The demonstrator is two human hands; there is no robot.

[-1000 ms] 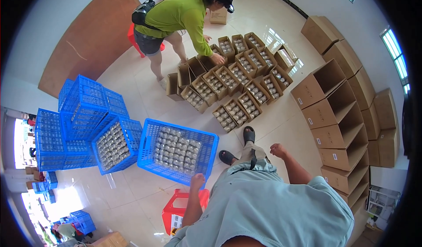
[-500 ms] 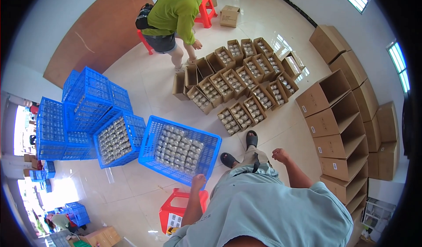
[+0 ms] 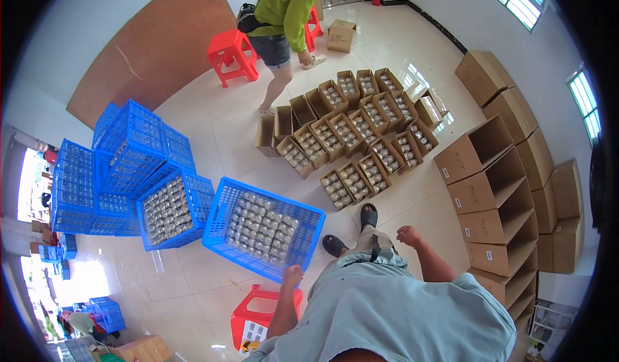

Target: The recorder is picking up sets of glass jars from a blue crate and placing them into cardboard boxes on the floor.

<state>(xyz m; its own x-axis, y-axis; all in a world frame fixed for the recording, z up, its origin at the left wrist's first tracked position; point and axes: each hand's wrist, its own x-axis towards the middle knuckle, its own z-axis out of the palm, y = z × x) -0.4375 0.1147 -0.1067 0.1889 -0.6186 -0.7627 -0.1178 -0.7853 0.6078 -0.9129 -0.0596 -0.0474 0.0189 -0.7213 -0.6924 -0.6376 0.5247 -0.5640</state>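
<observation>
While the person is standing over the floor, the left hand is hanging at the near rim of a blue crate, fingers curled down just at its edge; whether it is actually gripping the rim I cannot tell, as the hand is small here. The crate is sitting on the tiles right in front of the sandalled feet, packed with rows of small silvery jars, so it is lying within easy reach of that arm. The right hand is hovering free at hip height, loosely closed and holding nothing. Beyond the feet, open cardboard boxes filled with the same jars are lying side by side in rows. More blue crates are stacked at the left, and empty cartons are piled on their sides at the right. A red stool is standing just behind the left arm. Further off, another person in a green top is walking by a second red stool
</observation>
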